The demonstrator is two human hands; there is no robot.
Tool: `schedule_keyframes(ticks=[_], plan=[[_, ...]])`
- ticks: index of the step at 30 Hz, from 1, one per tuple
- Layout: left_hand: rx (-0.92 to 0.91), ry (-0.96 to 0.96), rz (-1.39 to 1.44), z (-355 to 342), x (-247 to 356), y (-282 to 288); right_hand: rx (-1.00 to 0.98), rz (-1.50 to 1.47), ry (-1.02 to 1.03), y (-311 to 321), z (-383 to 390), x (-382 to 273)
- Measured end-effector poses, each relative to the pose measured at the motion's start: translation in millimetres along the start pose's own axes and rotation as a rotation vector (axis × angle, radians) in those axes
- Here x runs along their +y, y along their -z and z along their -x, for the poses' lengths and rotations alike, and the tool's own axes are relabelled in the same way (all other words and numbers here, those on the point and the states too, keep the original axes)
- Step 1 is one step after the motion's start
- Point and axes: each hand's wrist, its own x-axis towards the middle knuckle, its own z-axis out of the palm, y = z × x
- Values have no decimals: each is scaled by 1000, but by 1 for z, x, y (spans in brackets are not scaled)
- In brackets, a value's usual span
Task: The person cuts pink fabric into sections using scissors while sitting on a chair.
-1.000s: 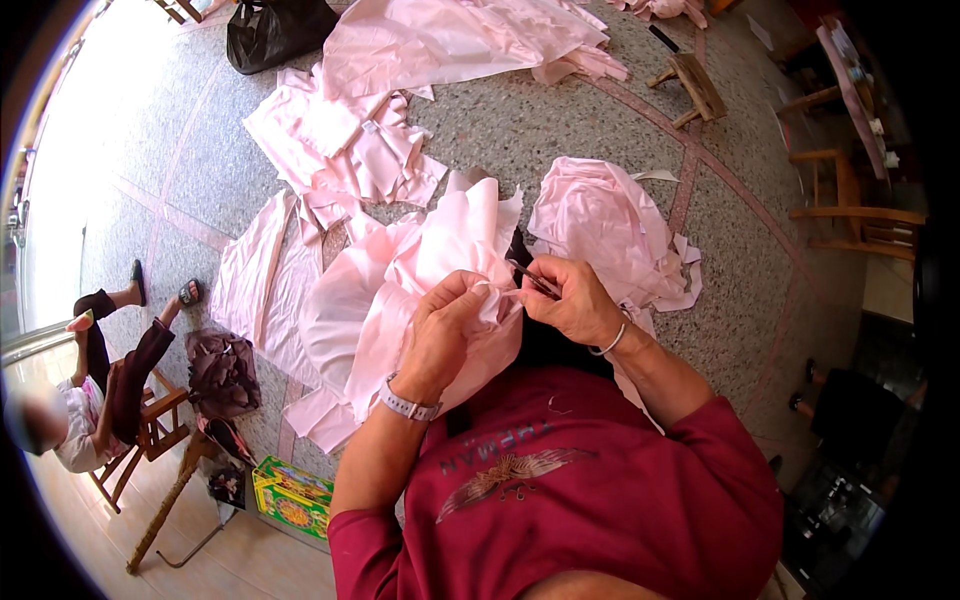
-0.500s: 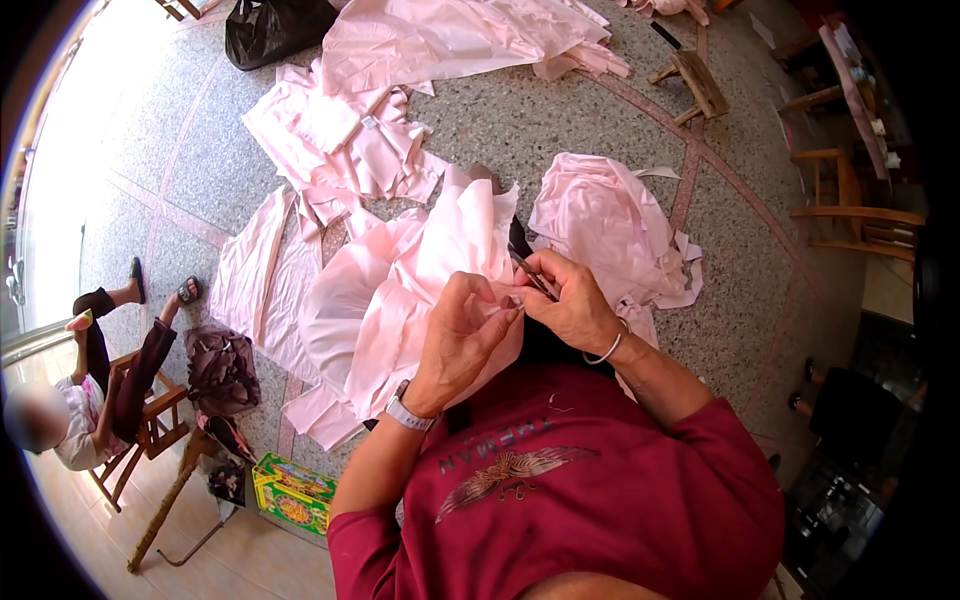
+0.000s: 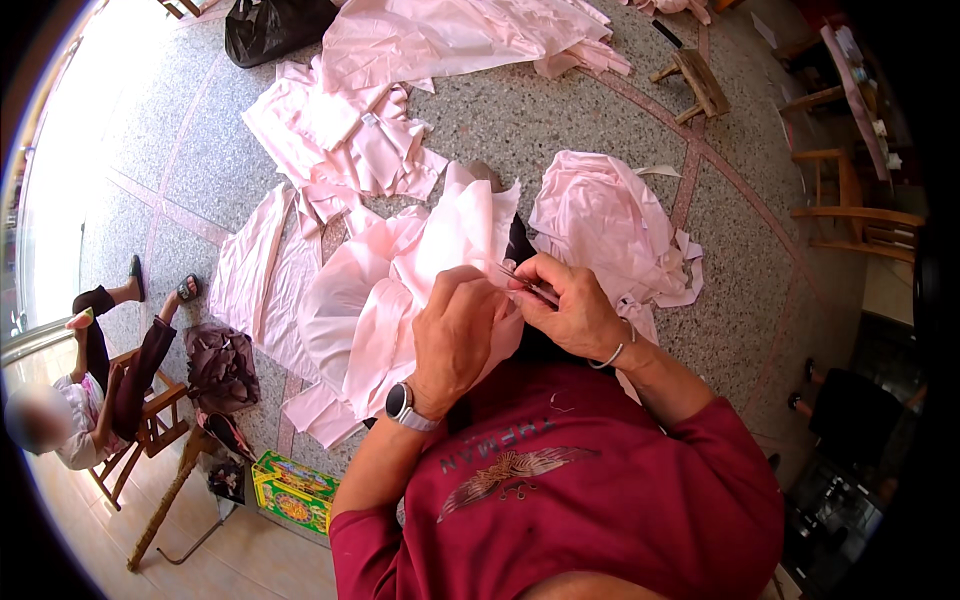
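Speckled floor [image 3: 480, 120], strewn with loose pink pieces [image 3: 340, 130]; clock read from the hands, twelve at top of the view. Principal item: gathered pink cloth [image 3: 385, 300], one, before the maroon shirt [image 3: 570, 440], apparently over the lap, fanning from the hands toward nine and ten o'clock. Handling, as judged: light, limp, soft, faintly slippery, apt to crease or fray; best held by a flat pinch at the edge, close to where the hands meet. Orientation: too bunched for a sure long axis; one free corner points to twelve. Left hand [image 3: 455, 325]: fingers curled, pinching the cloth's edge, tips partly hidden. Right hand [image 3: 572, 308]: thumb and forefinger closed on a slim dark tool [image 3: 538, 288], probably snips, tip toward ten o'clock, at the cloth. Neighbouring: rumpled pink bundle [image 3: 605, 230], two o'clock, on the floor.
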Motion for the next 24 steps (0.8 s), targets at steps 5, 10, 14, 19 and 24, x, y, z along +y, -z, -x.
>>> schedule_keyframes(ticks=[5,10,14,19,24], plan=[[-132,725,890,4,-7,-4,27,11,20,9,-6,0],[-48,841,1078,12,-11,-16,73,18,-29,10,-4,-3],[-49,827,1133,16,-15,-17,-87,-12,-137,8,19,-24],[-62,780,1266,14,-12,-14,-140,18,-172,-5,25,-22],[-43,774,1236,16,-13,-15,-157,81,-202,-2,21,-18]])
